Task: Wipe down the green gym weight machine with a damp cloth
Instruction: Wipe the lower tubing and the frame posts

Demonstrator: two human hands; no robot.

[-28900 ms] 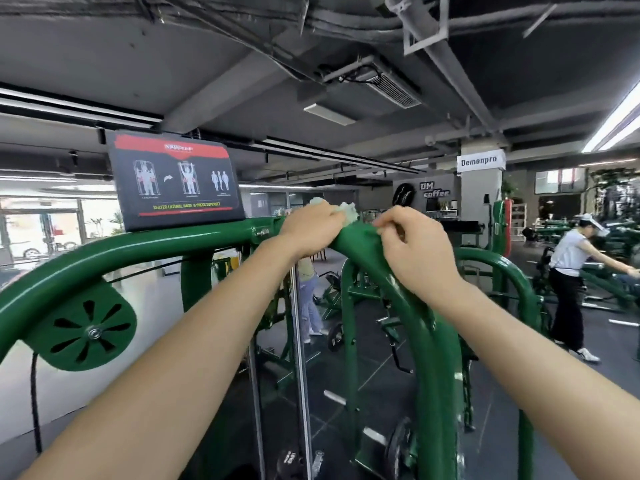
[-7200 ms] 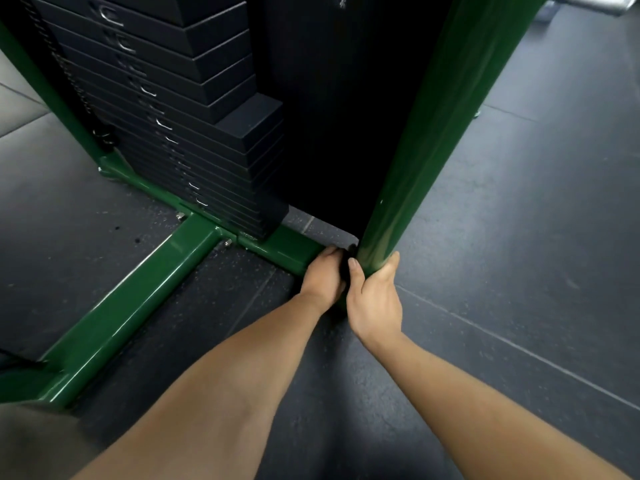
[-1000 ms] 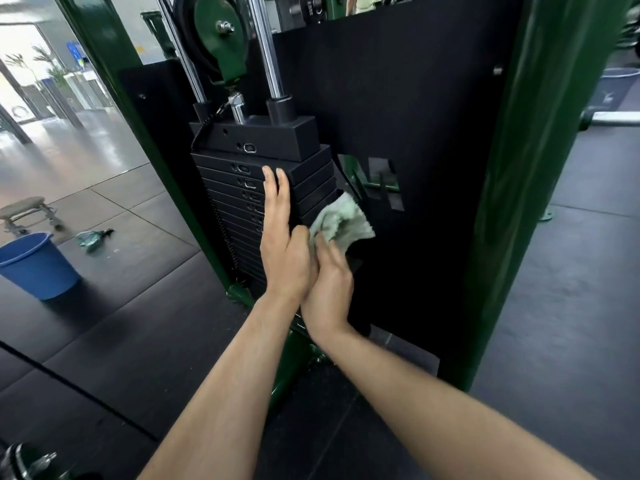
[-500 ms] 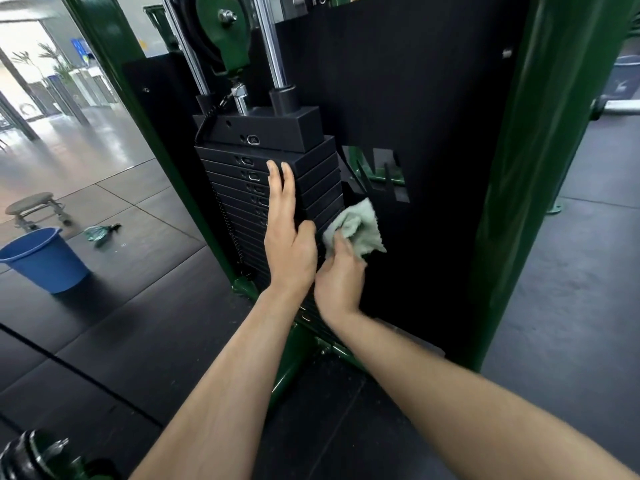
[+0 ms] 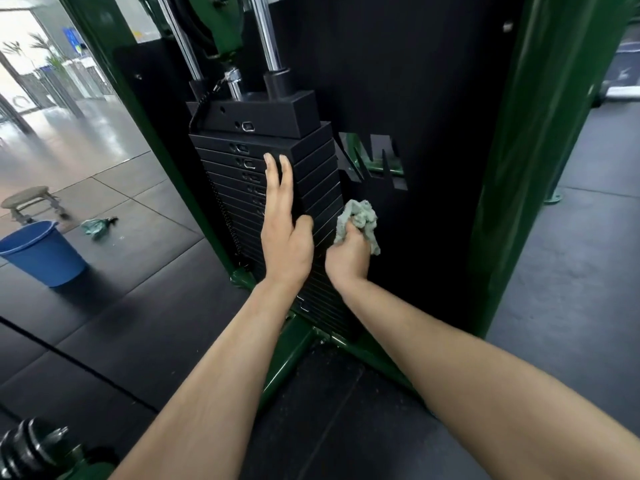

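The right hand (image 5: 348, 259) clutches a bunched pale green cloth (image 5: 360, 220), fingers curled round it, and holds it at the side of the black weight stack (image 5: 277, 174), at about three o'clock from the left hand. The left hand (image 5: 285, 237) lies flat on the front of the stack, fingers straight and pointing up to twelve o'clock, holding nothing. The two hands sit just beside each other.

At one o'clock from the cloth stands a black panel (image 5: 433, 133); a thick green post (image 5: 540, 133) rises at three o'clock. A green base rail (image 5: 287, 344) runs along the floor at six o'clock. At nine o'clock, well apart, stand a blue bucket (image 5: 45, 254) and a small stool (image 5: 27, 199).

By my reading the stack's side is under way. No wet streaks show, so which parts are finished cannot be told.
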